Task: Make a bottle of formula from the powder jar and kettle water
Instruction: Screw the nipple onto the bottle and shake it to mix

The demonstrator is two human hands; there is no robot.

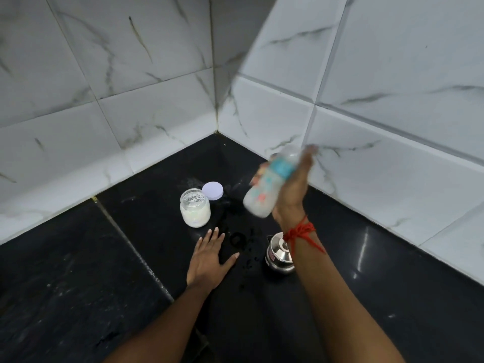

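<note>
Item 1. Feeding bottle (264,189): held in the right hand (293,189), whose fingers are clamped round its body. It is carried clear of the worktop (78,271), tilted, with the teal collar and clear cap uppermost and the base lowest. A whitish fill is seen at the base end. The outline is blurred, so finer detail cannot be told.

Item 2. Left hand (209,260): laid palm down on the worktop, its fingers (213,235) straight and spread apart, nothing held.

Item 3. Powder jar (195,208): glass, open, part filled with white powder. It is stood upright just beyond the left fingertips, not touched by them.

Item 4. Lilac lid (212,190): laid flat just behind the jar, on the side away from the left fingers.

Item 5. Steel kettle (279,255): stood on the worktop beneath the right wrist, well below the right fingers and to the thumb side of the left hand.

Item 6. Water drops (241,242): scattered on the black surface between the left thumb and the kettle.

Item 7. Red thread (301,230): tied round the right wrist, loose ends hanging.

Item 8. White marbled wall tiles (157,74): a corner is formed behind the worktop.
</note>
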